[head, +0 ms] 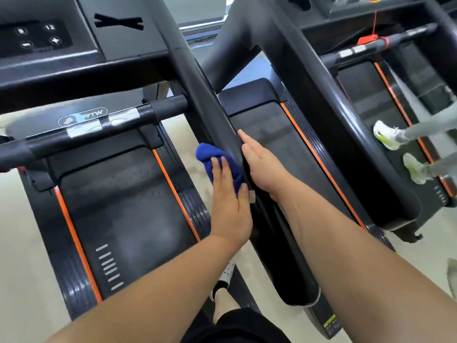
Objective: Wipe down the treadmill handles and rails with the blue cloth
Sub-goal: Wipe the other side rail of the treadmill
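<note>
A black side rail (210,102) of the left treadmill runs diagonally from the console down toward me. My left hand (230,201) presses a bunched blue cloth (212,157) against the rail's left face, fingers flat on the cloth. My right hand (262,167) rests flat on the rail's right face, fingers together and pointing up the rail, holding nothing. A black front handle bar (99,127) with silver sensor plates crosses the left treadmill below the console.
A console (39,35) with speed buttons sits at the top left. A second treadmill (358,134) stands to the right, where another person's feet in white shoes (388,137) are on its belt. Pale floor shows between the machines. My own shoe (226,273) is below.
</note>
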